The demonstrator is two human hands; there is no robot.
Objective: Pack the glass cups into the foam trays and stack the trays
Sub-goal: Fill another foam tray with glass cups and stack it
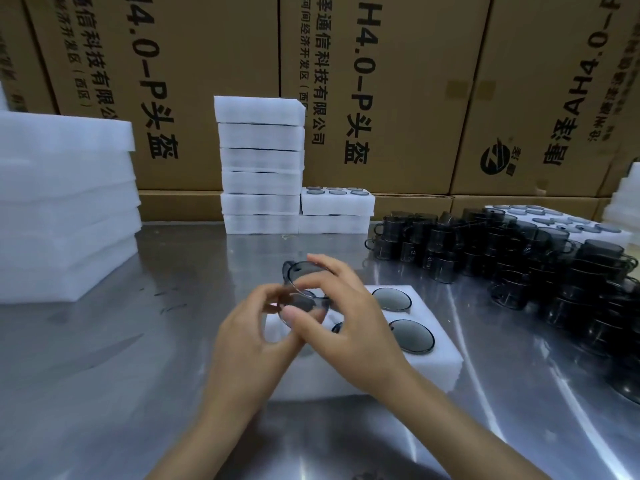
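Note:
A white foam tray (440, 362) lies on the steel table in front of me, with grey glass cups (412, 336) seated in its right-hand holes. Both hands hold smoky glass cups (298, 271) just above the tray's left part. My left hand (252, 341) grips a cup from the left with curled fingers. My right hand (346, 323) pinches the cups from the right, thumb in front. How many cups are in the hands is unclear. A large pile of loose grey cups (512, 258) sits at the right.
A tall stack of foam trays (259, 164) stands at the back centre, with a shorter filled stack (336, 206) beside it. Plain foam sheets (65, 209) are piled at the left. Cardboard boxes (381, 81) wall the back. Another filled tray (561, 220) lies behind the cup pile.

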